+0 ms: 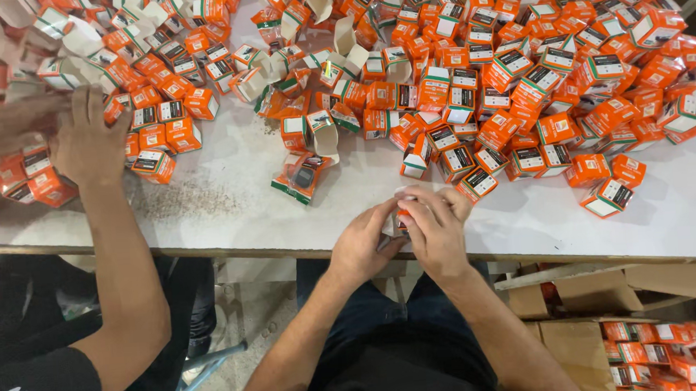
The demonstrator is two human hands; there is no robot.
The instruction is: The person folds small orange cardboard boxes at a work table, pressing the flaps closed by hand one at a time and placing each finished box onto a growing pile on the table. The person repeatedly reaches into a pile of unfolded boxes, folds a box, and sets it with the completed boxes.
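Note:
My left hand (pixel 361 245) and my right hand (pixel 436 228) meet at the near edge of the white table (pixel 226 204). Both are closed around one small orange box (pixel 403 218), which is mostly hidden between the fingers. Just beyond my right hand lies an orange box with a dark label (pixel 478 183). A clear packet holding a dark part (pixel 304 176) lies on the table ahead of my left hand.
A big heap of small orange boxes (pixel 569 82) covers the right and far table; open unfolded boxes (pixel 314 67) lie at centre. A co-worker's hand (pixel 87 144) reaches into boxes at left. A cardboard carton with packed boxes (pixel 661 353) sits on the floor at lower right.

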